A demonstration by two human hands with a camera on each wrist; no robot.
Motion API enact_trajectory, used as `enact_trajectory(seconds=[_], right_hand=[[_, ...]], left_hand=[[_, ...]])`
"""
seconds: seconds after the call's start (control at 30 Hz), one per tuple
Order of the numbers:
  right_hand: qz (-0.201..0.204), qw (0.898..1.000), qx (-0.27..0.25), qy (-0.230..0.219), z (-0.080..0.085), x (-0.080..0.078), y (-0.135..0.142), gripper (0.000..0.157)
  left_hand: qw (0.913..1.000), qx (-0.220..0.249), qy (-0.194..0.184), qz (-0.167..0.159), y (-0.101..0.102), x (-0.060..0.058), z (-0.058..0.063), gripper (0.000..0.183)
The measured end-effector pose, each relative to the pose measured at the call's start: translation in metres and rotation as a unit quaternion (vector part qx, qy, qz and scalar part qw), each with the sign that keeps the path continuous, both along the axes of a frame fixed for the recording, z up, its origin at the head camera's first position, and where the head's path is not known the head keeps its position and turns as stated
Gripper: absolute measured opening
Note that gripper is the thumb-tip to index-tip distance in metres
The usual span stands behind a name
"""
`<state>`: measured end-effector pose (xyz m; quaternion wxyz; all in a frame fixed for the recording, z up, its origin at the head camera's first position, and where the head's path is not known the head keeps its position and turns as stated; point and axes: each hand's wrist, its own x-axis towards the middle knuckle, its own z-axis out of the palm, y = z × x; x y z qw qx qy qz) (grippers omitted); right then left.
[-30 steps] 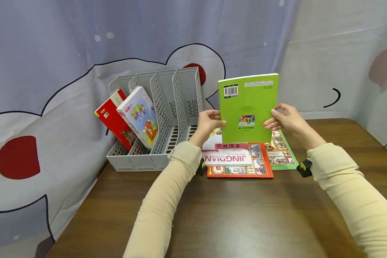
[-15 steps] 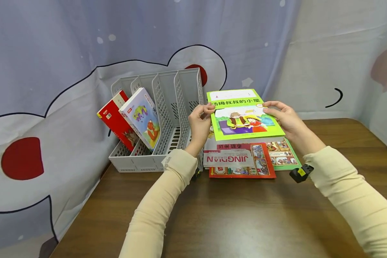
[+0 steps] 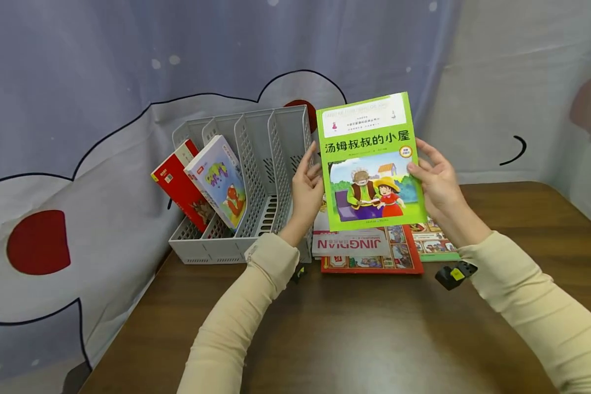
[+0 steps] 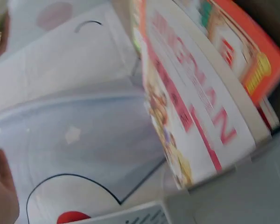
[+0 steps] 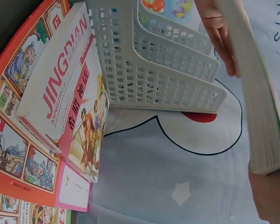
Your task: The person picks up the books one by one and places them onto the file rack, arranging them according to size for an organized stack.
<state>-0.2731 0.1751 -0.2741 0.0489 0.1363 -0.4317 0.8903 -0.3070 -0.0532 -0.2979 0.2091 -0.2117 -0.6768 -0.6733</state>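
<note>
My right hand [image 3: 440,180] grips a green-bordered picture book [image 3: 369,164] by its right edge, the thumb lying on the front cover. The book is held up nearly upright, its illustrated front facing the head camera. Beside its left edge is my left hand [image 3: 306,191], fingers extended; whether they touch the book cannot be made out. In the right wrist view the book shows its page edges [image 5: 259,93]. Below it, a white and pink book [image 5: 60,79] lies on a red-bordered book [image 3: 374,266], next to a green-edged book [image 3: 435,243].
A grey file rack [image 3: 216,253] with several slots stands at the left on the wooden table [image 3: 354,328]. A red book [image 3: 182,186] and a lilac fox book [image 3: 221,180] lean in its left slots. A patterned curtain [image 3: 236,49] hangs behind.
The green book was turned from its back cover through a flat tilt to its front cover and raised upright. My left hand's fingers went from pinching its edge to lying extended beside it.
</note>
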Motion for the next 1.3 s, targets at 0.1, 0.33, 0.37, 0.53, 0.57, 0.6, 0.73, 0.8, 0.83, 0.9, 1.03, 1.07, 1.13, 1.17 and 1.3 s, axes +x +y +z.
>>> enact_trajectory(seconds=[0.1,0.33,0.37,0.53,0.57,0.6,0.73,0.8,0.83,0.9,1.03,1.07,1.13,1.17,1.3], right_hand=[[-0.006,0.999,-0.022,0.043,-0.001,0.000,-0.002,0.037],[0.004,0.996,-0.016,0.087,-0.004,0.000,-0.001,0.040],[0.011,0.996,-0.002,0.083,-0.004,0.000,0.001,0.041],[0.028,0.986,0.160,0.033,-0.005,-0.001,0.007,0.035],[0.021,0.980,0.195,0.029,-0.006,-0.002,0.007,0.033],[0.013,0.974,0.224,0.027,-0.007,-0.002,0.006,0.030],[-0.022,0.968,0.242,0.058,-0.013,-0.002,-0.001,0.021],[-0.034,0.969,0.231,0.077,-0.016,-0.001,-0.003,0.019],[-0.039,0.969,0.227,0.084,-0.017,-0.001,-0.005,0.019],[-0.048,0.968,0.229,0.090,-0.020,0.000,-0.008,0.018],[-0.069,0.957,0.266,0.095,-0.029,0.001,-0.017,0.019],[-0.072,0.954,0.275,0.095,-0.032,0.001,-0.019,0.020],[-0.076,0.948,0.294,0.096,-0.036,0.003,-0.023,0.020],[-0.075,0.946,0.300,0.095,-0.038,0.004,-0.025,0.020],[-0.061,0.944,0.313,0.087,-0.040,0.005,-0.031,0.019]], left_hand=[[0.9926,0.042,-0.103,-0.048,0.003,0.002,0.004,0.040],[0.9758,0.092,-0.169,-0.104,0.011,0.010,0.011,0.041],[0.9769,0.095,-0.160,-0.105,0.011,0.011,0.011,0.039],[0.9839,0.100,-0.126,-0.079,0.007,0.014,0.011,0.036],[0.9850,0.096,-0.122,-0.075,0.006,0.014,0.010,0.036],[0.9859,0.090,-0.121,-0.074,0.005,0.015,0.009,0.036],[0.9876,0.067,-0.118,-0.079,0.000,0.014,0.007,0.036],[0.9878,0.057,-0.118,-0.085,-0.005,0.013,0.011,0.037],[0.9874,0.055,-0.119,-0.088,-0.008,0.012,0.014,0.038],[0.9871,0.054,-0.118,-0.094,-0.014,0.011,0.022,0.041],[0.9869,0.060,-0.118,-0.091,-0.026,0.008,0.038,0.039],[0.9876,0.057,-0.118,-0.086,-0.029,0.008,0.040,0.036],[0.9880,0.050,-0.126,-0.075,-0.034,0.007,0.042,0.029],[0.9882,0.044,-0.130,-0.068,-0.036,0.008,0.042,0.027],[0.9876,0.043,-0.142,-0.052,-0.041,0.010,0.042,0.024]])
